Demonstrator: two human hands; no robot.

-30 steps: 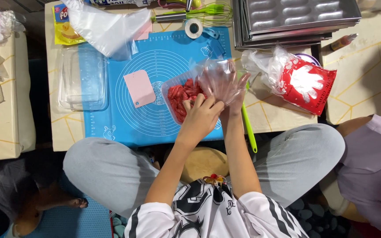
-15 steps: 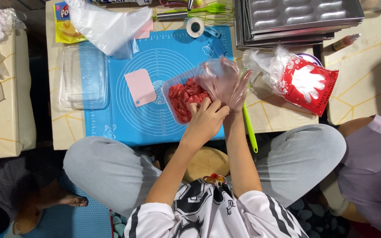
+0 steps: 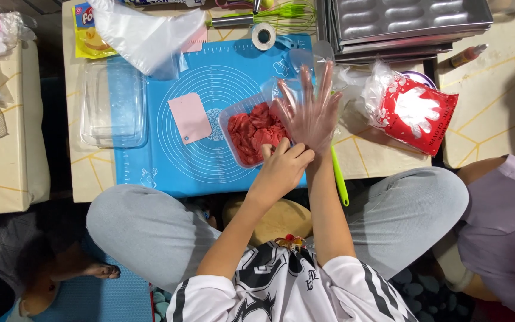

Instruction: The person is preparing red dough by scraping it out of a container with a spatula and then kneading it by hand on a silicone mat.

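My right hand (image 3: 311,113) is stretched flat with its fingers spread, inside a thin clear plastic glove (image 3: 317,71), and it hovers over the right end of a clear tray of red lumpy food (image 3: 250,134). My left hand (image 3: 282,170) pinches the glove's cuff at my right wrist. The tray rests on a blue silicone mat (image 3: 210,77), which lies on a low table (image 3: 377,158) in front of my crossed legs.
A pink scraper (image 3: 189,118) lies on the mat and a clear empty box (image 3: 114,104) at its left. Behind are a clear plastic bag (image 3: 150,30), tape roll (image 3: 263,36), green whisk (image 3: 290,15) and stacked metal trays (image 3: 406,21). A red-and-white glove pack (image 3: 415,113) and another person (image 3: 508,220) are at right.
My right hand has straightened and spread its fingers inside the glove, reaching further over the table. My left hand stays at the wrist on the cuff.
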